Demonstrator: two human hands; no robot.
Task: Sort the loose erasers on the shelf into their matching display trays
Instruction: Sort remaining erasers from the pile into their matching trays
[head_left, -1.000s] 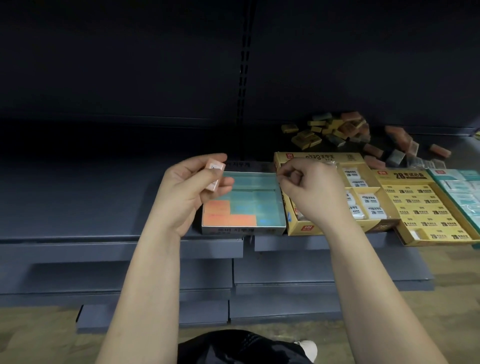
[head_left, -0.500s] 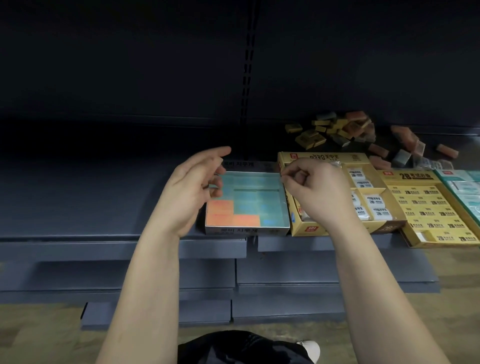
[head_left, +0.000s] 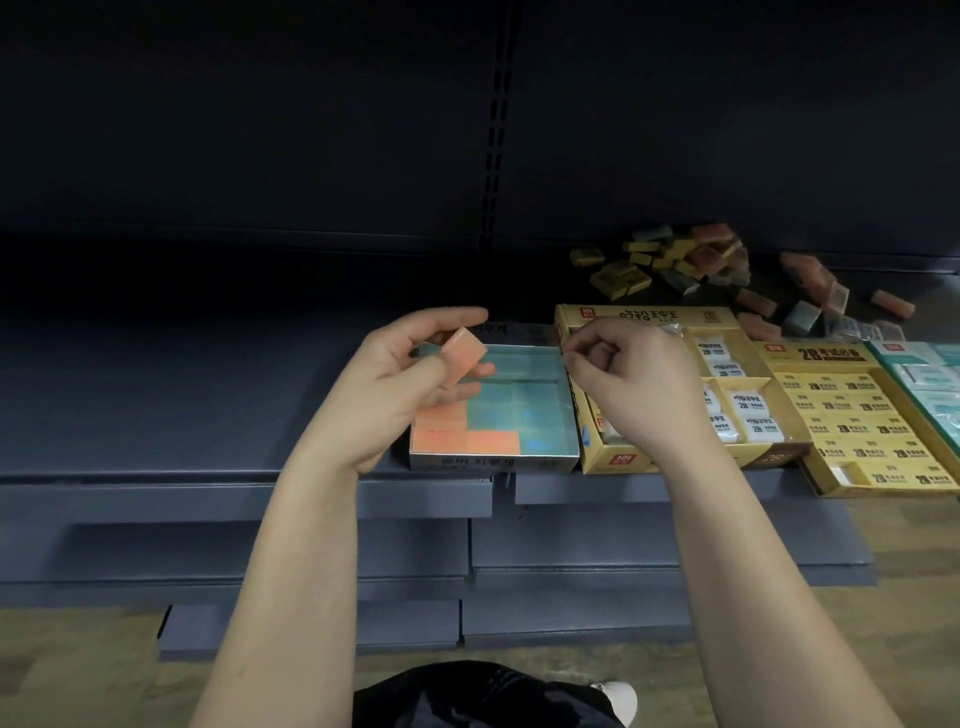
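Note:
My left hand (head_left: 402, 382) holds an orange eraser (head_left: 464, 355) between thumb and fingers, just above the back left of the silver display tray (head_left: 493, 462). That tray holds orange erasers (head_left: 465, 435) at the front left and teal ones (head_left: 524, 410) across the rest. My right hand (head_left: 631, 387) hovers over the tray's right wall with fingers curled; thumb and forefinger pinch together, and I cannot make out anything between them. A pile of loose erasers (head_left: 691, 262), yellow, orange and grey, lies at the back of the shelf.
To the right stand a yellow tray of white 2B erasers (head_left: 649, 317), a yellow tray of yellow-sleeved erasers (head_left: 862, 415) and a teal tray (head_left: 930, 374) at the edge. The dark shelf (head_left: 182, 395) stretches left. Lower shelf steps (head_left: 571, 551) and wooden floor lie below.
My left hand opened over the tray's left side half a second ago, with the eraser out of sight behind it, and now holds the orange eraser up again. My right hand has barely shifted.

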